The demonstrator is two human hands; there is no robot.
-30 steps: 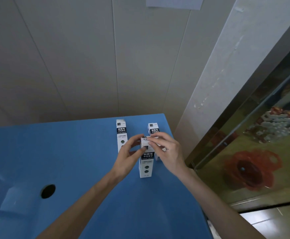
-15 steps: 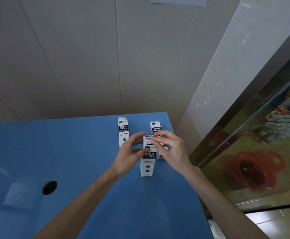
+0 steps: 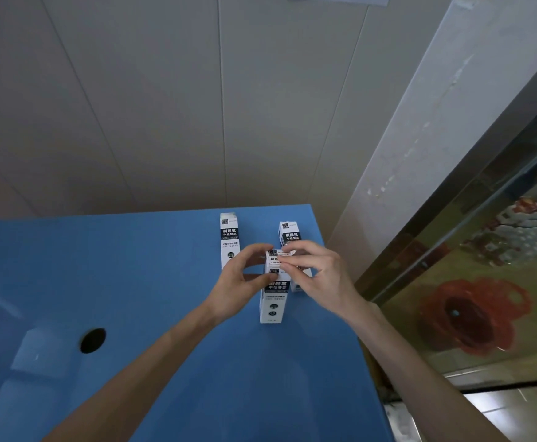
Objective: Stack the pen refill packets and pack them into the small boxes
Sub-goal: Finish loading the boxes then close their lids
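Three tall white and black small boxes stand upright on the blue table. The nearest box is in the middle, and both hands are at its top. My left hand curls round its upper left side, thumb on the front. My right hand pinches the top flap or a packet at the box's mouth; which one I cannot tell. A second box stands behind on the left. A third box stands behind on the right, its lower part hidden by my right hand.
A round black hole sits in the table to the left. The table's right edge drops off just past my right forearm, beside a reflective metal panel. A panelled wall rises behind the table.
Both hands stay at the top of the nearest box; the fingers have shifted slightly there. The view has tilted a little, so the boxes sit slightly lower in the frame.
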